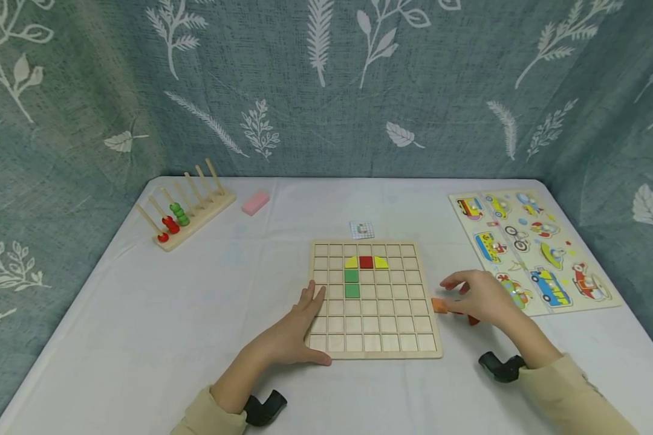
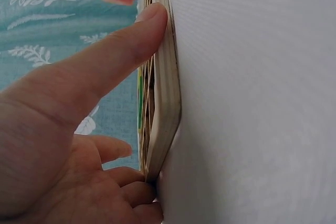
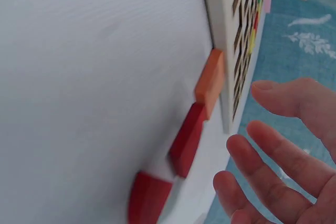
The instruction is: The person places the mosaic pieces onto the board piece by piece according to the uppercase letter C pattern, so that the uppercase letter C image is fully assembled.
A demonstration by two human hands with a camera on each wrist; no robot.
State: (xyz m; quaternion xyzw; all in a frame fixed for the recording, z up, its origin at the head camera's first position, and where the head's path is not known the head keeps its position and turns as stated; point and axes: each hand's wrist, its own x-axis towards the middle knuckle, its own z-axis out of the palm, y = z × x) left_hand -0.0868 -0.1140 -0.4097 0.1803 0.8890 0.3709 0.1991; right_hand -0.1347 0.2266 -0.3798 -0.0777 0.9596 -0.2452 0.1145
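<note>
A wooden grid board [image 1: 381,355] lies flat on the white table. In its upper part sit a red square tile [image 1: 366,262] between two yellow tiles [image 1: 381,263] with a curved or slanted side, and two green tiles [image 1: 352,290] below the left one. My left hand [image 1: 285,335] rests against the board's left side, fingers extended and thumb at the front edge. Right of the board my right hand [image 1: 484,296] hovers with parted fingers and holds nothing. Under it lie an orange block [image 3: 210,80] and two red blocks [image 3: 187,140], partly hidden in the head view.
A small pattern card [image 1: 361,229] lies behind the board. At the back left stand a peg rack [image 1: 198,226] with red and green beads and a pink block [image 1: 256,203]. A vehicle picture puzzle [image 1: 522,241] lies on the right. Patterned cloth [image 1: 326,133] hangs behind the table.
</note>
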